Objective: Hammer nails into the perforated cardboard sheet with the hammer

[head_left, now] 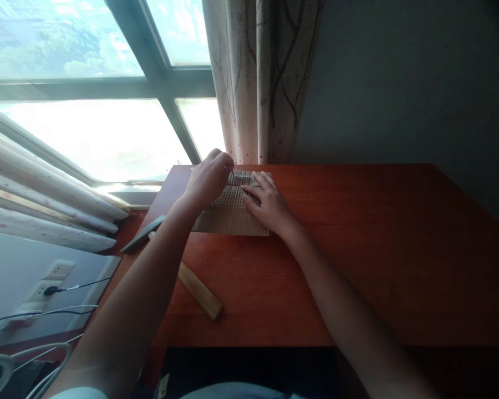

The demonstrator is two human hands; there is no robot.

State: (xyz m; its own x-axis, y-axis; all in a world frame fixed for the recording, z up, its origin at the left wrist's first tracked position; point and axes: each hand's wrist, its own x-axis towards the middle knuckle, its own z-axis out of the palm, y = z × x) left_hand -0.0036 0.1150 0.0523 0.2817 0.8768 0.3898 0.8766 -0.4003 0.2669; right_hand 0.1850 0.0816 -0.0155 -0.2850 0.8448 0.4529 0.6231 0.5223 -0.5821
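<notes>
A piece of brown cardboard (233, 224) lies near the far edge of the table. On its upper part is a grid (229, 198) of many small holes or woven squares; I cannot tell which. My left hand (209, 177) is over the sheet's far left corner, thumb and fingers pinched together and pointing down. A thin, dark sliver seems to show under the fingertips, too small to name. My right hand (269, 202) rests flat on the right side of the sheet, fingers spread and touching the grid.
A flat wooden strip (199, 291) lies on the reddish table (357, 249), partly behind my left forearm. A long grey-green object (143, 235) sits at the table's left edge. Window and curtains (258, 83) stand behind. Wall sockets (60, 270) with cables are at lower left.
</notes>
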